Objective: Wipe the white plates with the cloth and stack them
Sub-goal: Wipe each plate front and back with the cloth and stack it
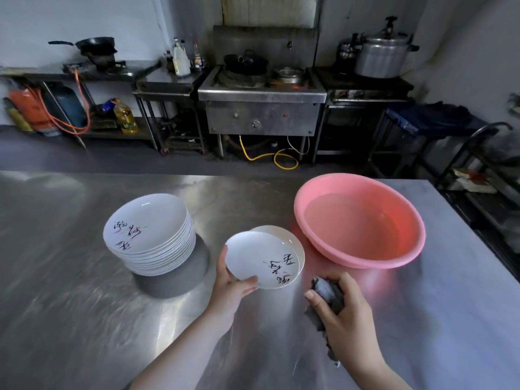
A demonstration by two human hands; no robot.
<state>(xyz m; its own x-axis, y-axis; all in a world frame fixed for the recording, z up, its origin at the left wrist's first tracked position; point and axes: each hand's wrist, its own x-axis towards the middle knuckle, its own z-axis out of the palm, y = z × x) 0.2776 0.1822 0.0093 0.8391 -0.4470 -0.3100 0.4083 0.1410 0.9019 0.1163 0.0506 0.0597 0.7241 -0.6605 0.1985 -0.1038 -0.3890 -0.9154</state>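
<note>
My left hand (229, 288) grips the near-left rim of a white plate (254, 258) with black brush writing, held above the steel table (84, 319). Directly under it another white plate (292, 239) shows at its far right edge. A tall stack of white plates (152, 235), the top one written on too, stands to the left on a grey base. My right hand (342, 313) grips a dark grey cloth (326, 291), bunched up, just right of the held plate and apart from it.
A pink plastic basin (363, 220) holding water sits at the right of the table, close behind the cloth. Beyond the table's far edge are a steel wok stove (261, 91), side counters with bottles, and a large pressure pot (382, 54). A rack stands at far right.
</note>
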